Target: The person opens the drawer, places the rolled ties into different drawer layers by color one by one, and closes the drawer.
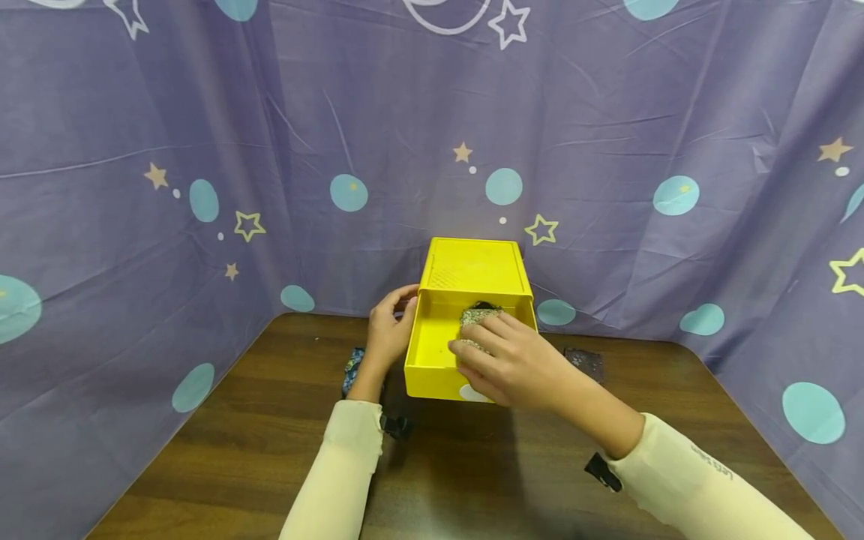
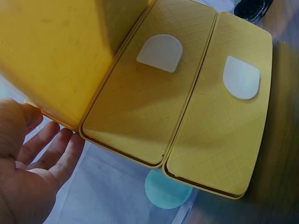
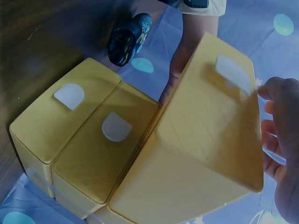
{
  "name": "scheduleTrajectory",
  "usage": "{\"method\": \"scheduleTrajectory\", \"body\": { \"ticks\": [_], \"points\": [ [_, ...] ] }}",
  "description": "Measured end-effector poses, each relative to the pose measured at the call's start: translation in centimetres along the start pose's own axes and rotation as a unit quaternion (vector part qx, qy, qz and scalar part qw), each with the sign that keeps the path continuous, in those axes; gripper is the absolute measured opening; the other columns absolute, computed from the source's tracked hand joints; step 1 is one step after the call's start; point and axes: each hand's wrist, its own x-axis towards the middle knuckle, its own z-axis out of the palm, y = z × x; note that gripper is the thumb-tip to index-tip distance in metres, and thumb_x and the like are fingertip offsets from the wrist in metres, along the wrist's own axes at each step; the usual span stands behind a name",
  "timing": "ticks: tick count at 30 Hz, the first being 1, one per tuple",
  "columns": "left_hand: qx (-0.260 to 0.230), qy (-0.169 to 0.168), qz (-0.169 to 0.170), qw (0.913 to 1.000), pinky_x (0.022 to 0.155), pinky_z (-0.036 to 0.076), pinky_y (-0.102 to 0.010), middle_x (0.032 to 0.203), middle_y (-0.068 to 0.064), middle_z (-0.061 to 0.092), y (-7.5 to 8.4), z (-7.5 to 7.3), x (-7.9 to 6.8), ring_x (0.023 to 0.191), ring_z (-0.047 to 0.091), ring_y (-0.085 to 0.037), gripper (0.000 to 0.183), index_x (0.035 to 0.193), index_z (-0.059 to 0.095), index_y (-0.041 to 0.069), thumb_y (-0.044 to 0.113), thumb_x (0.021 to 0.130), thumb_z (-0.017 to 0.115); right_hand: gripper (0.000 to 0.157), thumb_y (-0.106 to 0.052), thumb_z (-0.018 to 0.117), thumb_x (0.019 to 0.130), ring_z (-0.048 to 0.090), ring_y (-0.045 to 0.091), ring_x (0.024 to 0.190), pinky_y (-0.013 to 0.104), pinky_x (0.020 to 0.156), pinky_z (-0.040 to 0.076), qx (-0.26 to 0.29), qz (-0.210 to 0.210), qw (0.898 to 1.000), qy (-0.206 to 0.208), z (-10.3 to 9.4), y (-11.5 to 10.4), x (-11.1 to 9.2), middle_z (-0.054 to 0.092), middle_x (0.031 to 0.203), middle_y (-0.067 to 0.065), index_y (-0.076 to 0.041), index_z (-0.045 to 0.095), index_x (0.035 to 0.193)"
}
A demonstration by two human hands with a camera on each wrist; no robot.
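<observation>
The speckled pouch (image 1: 475, 316) is inside the pulled-out top drawer (image 1: 432, 381) of a yellow box (image 1: 475, 264). The right grip (image 1: 509, 361) holds it with bent fingers; the thumb is hidden. The left grip (image 1: 390, 330) has loose fingers and touches the box's side. Two lower drawers (image 2: 135, 102) are pushed in. A blue patterned thing (image 1: 353, 366) and a dark flat thing (image 1: 586, 364) lie on the brown bench (image 1: 270, 442).

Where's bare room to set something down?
Free: the table between the sleeves, in front of the yellow drawer; also its floor by the left wall. Crowded: the drawer's middle, with right hand and glittery item; left of the drawer, left hand and blue patterned item.
</observation>
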Motion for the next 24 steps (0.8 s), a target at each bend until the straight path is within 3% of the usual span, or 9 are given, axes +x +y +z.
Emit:
{"method": "scheduleTrajectory", "body": {
  "ticks": [7,12,24],
  "points": [
    [-0.006,-0.004,-0.006,1.0,0.084,0.06,-0.043,0.123,-0.01,0.069,0.1,-0.1,0.0,0.103,0.067,-0.025,0.029,0.132,0.068,0.009,0.017,0.106,0.059,0.027,-0.023,0.058,0.099,0.062,0.027,0.091,0.037,0.076,0.053,-0.041,-0.042,0.998,0.022,0.7,-1.1,-0.4,0.068,0.104,0.007,-0.007,0.071,0.115],
    [-0.004,-0.007,-0.006,0.9999,0.083,0.06,-0.043,0.123,-0.009,0.069,0.1,-0.1,0.0,0.103,0.067,-0.025,0.029,0.133,0.067,0.01,0.018,0.106,0.058,0.027,-0.023,0.057,0.098,0.061,0.025,0.089,0.036,0.073,0.051,-0.07,-0.064,0.994,0.046,1.4,-1.7,-0.9,0.067,0.101,0.007,-0.007,0.072,0.113],
    [0.001,0.003,0.008,1.0,0.084,0.059,-0.044,0.122,-0.012,0.07,0.1,0.0,0.1,0.101,0.068,-0.028,0.029,0.131,0.068,0.007,0.015,0.105,0.059,0.027,-0.021,0.052,0.102,0.063,0.021,0.087,0.035,0.072,0.052,-0.148,-0.12,0.98,0.055,2.6,-2.7,-2.3,0.068,0.101,0.005,-0.009,0.074,0.111]
  ]
}}
